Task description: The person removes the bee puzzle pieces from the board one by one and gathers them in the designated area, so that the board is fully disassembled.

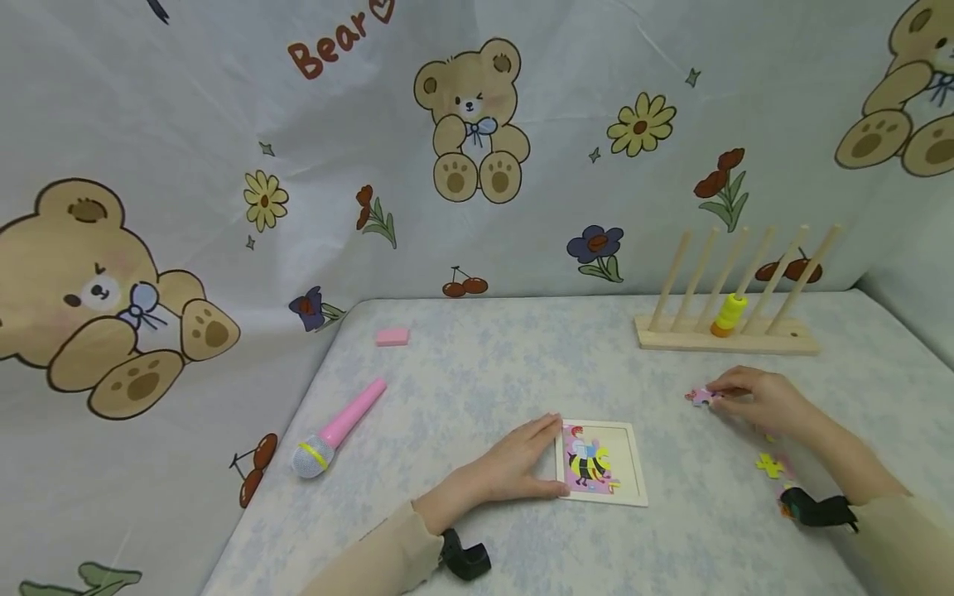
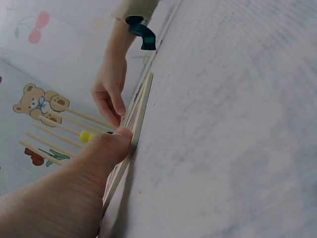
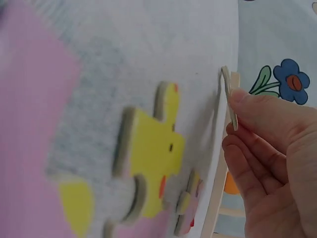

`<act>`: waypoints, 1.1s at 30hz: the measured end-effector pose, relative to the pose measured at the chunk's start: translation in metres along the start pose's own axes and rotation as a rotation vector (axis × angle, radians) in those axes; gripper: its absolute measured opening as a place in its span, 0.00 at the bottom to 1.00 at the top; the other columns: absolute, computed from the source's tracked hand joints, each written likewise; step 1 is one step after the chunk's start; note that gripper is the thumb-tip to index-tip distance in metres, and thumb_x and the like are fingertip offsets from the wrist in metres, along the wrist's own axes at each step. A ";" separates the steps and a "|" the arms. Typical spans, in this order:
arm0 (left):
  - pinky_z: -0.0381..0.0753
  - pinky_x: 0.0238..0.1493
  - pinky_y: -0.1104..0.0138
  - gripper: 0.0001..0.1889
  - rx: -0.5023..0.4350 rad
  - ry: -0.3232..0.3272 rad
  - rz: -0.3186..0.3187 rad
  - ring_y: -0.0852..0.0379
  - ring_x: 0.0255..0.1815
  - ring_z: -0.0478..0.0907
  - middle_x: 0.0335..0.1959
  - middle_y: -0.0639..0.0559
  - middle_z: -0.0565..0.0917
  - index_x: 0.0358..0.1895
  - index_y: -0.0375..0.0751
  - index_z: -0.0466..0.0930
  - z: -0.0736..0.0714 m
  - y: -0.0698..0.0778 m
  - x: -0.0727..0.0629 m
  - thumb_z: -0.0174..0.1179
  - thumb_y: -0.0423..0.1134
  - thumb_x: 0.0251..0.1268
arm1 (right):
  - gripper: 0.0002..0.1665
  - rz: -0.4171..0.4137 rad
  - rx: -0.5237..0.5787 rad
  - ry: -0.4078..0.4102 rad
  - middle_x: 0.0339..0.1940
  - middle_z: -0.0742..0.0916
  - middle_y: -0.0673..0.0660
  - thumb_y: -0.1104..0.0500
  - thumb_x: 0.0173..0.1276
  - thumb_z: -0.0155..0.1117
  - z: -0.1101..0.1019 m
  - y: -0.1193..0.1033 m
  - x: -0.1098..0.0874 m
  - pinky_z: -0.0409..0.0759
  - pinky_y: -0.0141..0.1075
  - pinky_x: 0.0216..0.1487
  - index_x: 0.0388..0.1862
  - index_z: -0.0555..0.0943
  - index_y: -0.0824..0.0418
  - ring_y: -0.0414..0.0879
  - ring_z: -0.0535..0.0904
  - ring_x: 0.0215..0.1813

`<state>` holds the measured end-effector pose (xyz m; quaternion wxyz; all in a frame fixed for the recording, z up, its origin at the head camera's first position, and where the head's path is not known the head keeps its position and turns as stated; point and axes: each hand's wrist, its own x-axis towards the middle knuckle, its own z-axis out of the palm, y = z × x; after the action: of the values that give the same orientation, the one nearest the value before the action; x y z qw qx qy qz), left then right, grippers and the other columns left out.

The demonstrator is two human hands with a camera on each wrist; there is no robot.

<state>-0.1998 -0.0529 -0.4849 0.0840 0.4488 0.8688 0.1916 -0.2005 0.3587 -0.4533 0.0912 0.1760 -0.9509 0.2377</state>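
My left hand lies along the left edge of a white-framed puzzle board, fingers extended to its upper left corner and thumb at its lower left. In the left wrist view, the thumb touches the board's edge; the other fingers are hidden. A bee picture made of joined pieces fills the board's left part. My right hand pinches a pink puzzle piece between thumb and fingers; it shows edge-on in the right wrist view. Beneath that wrist lie loose pieces, including a yellow one.
A wooden peg stand with yellow and orange beads on one peg stands at the back right. To the left lie a pink toy microphone and a small pink block. A bear-print cloth hangs behind the table.
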 end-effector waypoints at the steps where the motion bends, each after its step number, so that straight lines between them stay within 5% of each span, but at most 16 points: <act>1: 0.52 0.69 0.63 0.49 -0.002 0.000 0.001 0.53 0.74 0.47 0.75 0.45 0.49 0.75 0.36 0.45 0.000 0.000 0.000 0.54 0.65 0.61 | 0.12 -0.016 -0.021 0.004 0.36 0.84 0.51 0.59 0.57 0.72 0.002 0.002 0.001 0.79 0.32 0.33 0.40 0.85 0.62 0.35 0.79 0.36; 8: 0.52 0.69 0.62 0.50 -0.016 0.001 -0.002 0.54 0.74 0.46 0.75 0.46 0.48 0.75 0.38 0.45 0.001 0.001 0.002 0.54 0.65 0.60 | 0.15 0.007 -0.041 -0.026 0.36 0.84 0.52 0.59 0.56 0.73 0.003 0.008 0.006 0.80 0.35 0.36 0.41 0.85 0.64 0.41 0.80 0.36; 14: 0.52 0.69 0.62 0.50 -0.010 0.003 0.001 0.53 0.74 0.46 0.75 0.46 0.48 0.75 0.37 0.45 -0.001 0.002 0.002 0.54 0.66 0.60 | 0.22 0.098 0.092 -0.034 0.44 0.85 0.61 0.56 0.61 0.69 -0.007 -0.002 0.009 0.79 0.28 0.38 0.50 0.81 0.67 0.44 0.81 0.42; 20: 0.53 0.69 0.62 0.50 -0.015 0.007 0.002 0.53 0.74 0.47 0.75 0.46 0.49 0.75 0.37 0.45 -0.003 0.002 0.001 0.55 0.65 0.60 | 0.20 0.115 0.297 0.002 0.49 0.83 0.64 0.58 0.67 0.63 -0.012 -0.055 0.010 0.78 0.26 0.38 0.55 0.78 0.66 0.29 0.77 0.43; 26: 0.54 0.69 0.61 0.49 -0.040 -0.007 -0.006 0.53 0.73 0.47 0.75 0.46 0.49 0.75 0.38 0.46 0.002 0.002 -0.001 0.54 0.65 0.60 | 0.20 0.085 0.497 -0.084 0.49 0.83 0.60 0.55 0.68 0.62 0.026 -0.117 0.009 0.79 0.31 0.43 0.54 0.78 0.66 0.41 0.80 0.45; 33: 0.56 0.68 0.60 0.49 -0.045 -0.007 0.000 0.53 0.73 0.47 0.75 0.47 0.48 0.75 0.38 0.45 0.002 0.000 0.000 0.53 0.65 0.61 | 0.19 0.025 0.596 -0.124 0.49 0.83 0.59 0.58 0.66 0.64 0.065 -0.145 0.004 0.78 0.34 0.48 0.53 0.78 0.67 0.51 0.80 0.48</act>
<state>-0.1994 -0.0520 -0.4868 0.0974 0.4476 0.8639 0.2095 -0.1552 0.2064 -0.4479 -0.0258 0.1976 -0.8451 0.4961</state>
